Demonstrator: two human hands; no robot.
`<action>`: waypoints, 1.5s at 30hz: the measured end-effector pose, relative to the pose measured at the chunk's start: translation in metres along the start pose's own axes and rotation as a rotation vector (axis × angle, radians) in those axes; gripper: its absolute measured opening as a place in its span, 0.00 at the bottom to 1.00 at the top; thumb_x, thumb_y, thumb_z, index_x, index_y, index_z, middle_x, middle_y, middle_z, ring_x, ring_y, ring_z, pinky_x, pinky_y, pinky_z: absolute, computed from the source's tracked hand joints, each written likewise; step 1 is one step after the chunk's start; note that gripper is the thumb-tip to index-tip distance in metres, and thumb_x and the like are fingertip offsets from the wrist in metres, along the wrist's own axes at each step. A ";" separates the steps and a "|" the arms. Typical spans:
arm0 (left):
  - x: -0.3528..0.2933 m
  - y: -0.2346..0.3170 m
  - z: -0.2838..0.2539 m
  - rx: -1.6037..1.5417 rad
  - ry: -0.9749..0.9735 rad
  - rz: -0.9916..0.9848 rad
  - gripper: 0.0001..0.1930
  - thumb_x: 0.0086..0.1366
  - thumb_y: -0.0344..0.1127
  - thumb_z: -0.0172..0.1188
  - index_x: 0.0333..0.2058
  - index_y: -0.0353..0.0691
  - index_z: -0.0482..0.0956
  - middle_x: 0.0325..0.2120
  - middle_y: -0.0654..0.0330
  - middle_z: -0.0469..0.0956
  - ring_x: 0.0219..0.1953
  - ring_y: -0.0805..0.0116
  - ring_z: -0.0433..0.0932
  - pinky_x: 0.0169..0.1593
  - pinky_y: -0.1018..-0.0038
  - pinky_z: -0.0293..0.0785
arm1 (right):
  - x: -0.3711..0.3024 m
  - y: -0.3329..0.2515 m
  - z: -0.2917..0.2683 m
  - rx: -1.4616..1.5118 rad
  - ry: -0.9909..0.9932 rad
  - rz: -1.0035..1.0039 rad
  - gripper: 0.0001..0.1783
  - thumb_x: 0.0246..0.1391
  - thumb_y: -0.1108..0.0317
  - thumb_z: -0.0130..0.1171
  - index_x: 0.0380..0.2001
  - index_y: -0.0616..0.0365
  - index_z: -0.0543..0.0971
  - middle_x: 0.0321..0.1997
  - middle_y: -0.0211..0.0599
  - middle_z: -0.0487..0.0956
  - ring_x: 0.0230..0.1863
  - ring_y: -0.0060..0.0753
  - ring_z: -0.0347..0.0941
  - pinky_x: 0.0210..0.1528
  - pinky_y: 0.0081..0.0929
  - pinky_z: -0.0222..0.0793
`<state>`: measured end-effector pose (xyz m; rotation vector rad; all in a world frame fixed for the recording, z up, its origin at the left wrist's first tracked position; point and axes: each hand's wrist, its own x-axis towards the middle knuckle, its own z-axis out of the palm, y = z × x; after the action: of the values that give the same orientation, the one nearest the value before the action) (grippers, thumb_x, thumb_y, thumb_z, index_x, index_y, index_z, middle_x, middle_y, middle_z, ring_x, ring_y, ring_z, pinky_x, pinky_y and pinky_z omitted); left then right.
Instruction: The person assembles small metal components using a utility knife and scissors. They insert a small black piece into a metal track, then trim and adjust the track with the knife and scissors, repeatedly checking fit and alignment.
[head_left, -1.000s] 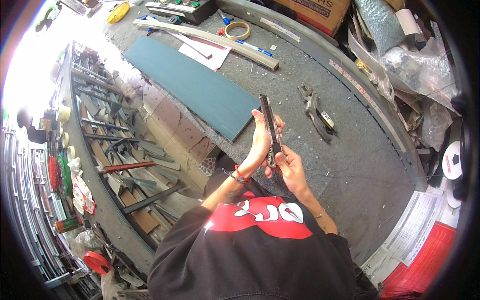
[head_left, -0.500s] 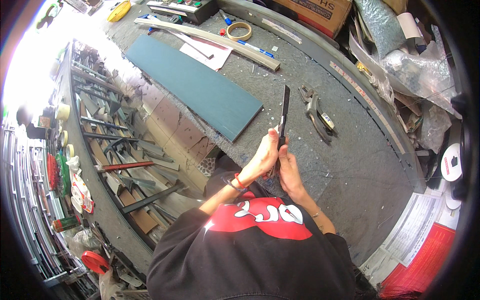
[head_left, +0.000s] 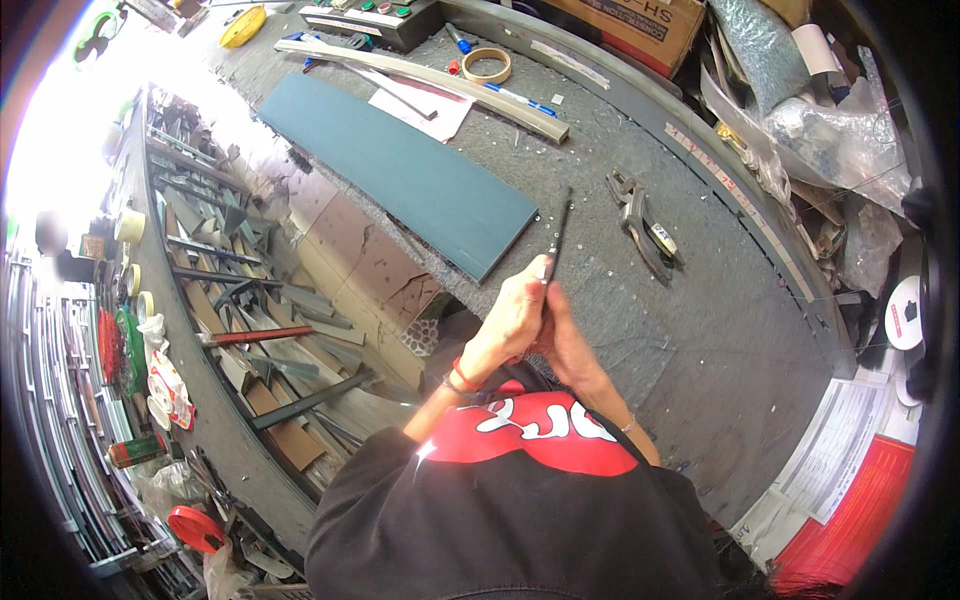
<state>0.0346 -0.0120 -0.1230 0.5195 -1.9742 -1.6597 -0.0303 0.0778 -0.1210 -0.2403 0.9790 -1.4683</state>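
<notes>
My left hand (head_left: pixel 512 318) and my right hand (head_left: pixel 568 345) are close together in front of my chest, with fingers closed round the lower part of a thin black strip (head_left: pixel 560 237). The strip points up and away, seen nearly edge-on, and its lower end is hidden in my hands. To its left on the bench lies a long blue-grey board (head_left: pixel 400 175), its near corner close to my left hand. A plier-like tool with two handles (head_left: pixel 637 222) rests to the right, apart from both hands.
A beige profile bar (head_left: pixel 440 85) lies beyond the board, with a tape roll (head_left: pixel 504 68) and a blue pen (head_left: pixel 522 100) behind it. On the left, a rack of offcuts (head_left: pixel 265 290) sits below. Papers (head_left: pixel 830 450) lie at the right edge; plastic wrapping (head_left: pixel 840 140) is piled far right.
My hands have shifted slightly left and toward me. The black strip has turned more edge-on and lowered. The view has moved a little; the things on the bench lie as before.
</notes>
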 end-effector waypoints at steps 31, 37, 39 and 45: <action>0.012 0.012 -0.013 -0.445 0.238 -0.101 0.33 0.61 0.67 0.22 0.20 0.41 0.57 0.21 0.63 0.58 0.26 0.71 0.54 0.34 0.76 0.54 | -0.004 0.005 0.023 -0.012 -0.095 -0.192 0.14 0.62 0.61 0.40 0.41 0.61 0.66 0.24 0.30 0.70 0.19 0.17 0.66 0.22 0.14 0.63; 0.013 0.002 -0.015 -0.493 0.242 -0.131 0.32 0.62 0.66 0.22 0.20 0.42 0.57 0.20 0.64 0.58 0.24 0.73 0.53 0.31 0.77 0.52 | -0.002 0.009 0.020 0.036 -0.126 -0.147 0.13 0.62 0.63 0.38 0.43 0.61 0.64 0.25 0.31 0.69 0.20 0.20 0.68 0.27 0.16 0.65; 0.013 0.000 -0.016 -0.502 0.253 -0.167 0.32 0.62 0.66 0.22 0.20 0.43 0.57 0.20 0.64 0.58 0.24 0.73 0.53 0.30 0.78 0.53 | -0.001 0.011 0.021 0.045 -0.130 -0.143 0.13 0.62 0.63 0.39 0.43 0.61 0.64 0.25 0.32 0.69 0.21 0.20 0.68 0.28 0.16 0.65; 0.005 -0.010 -0.020 -0.486 0.271 -0.242 0.32 0.61 0.68 0.23 0.20 0.43 0.56 0.20 0.63 0.58 0.23 0.73 0.53 0.28 0.78 0.53 | 0.005 0.017 0.020 -0.014 -0.149 -0.143 0.19 0.62 0.55 0.41 0.44 0.62 0.64 0.28 0.31 0.69 0.22 0.19 0.67 0.28 0.16 0.65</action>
<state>0.0424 -0.0321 -0.1298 0.7652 -1.2952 -2.0086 -0.0060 0.0676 -0.1223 -0.4313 0.8657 -1.5498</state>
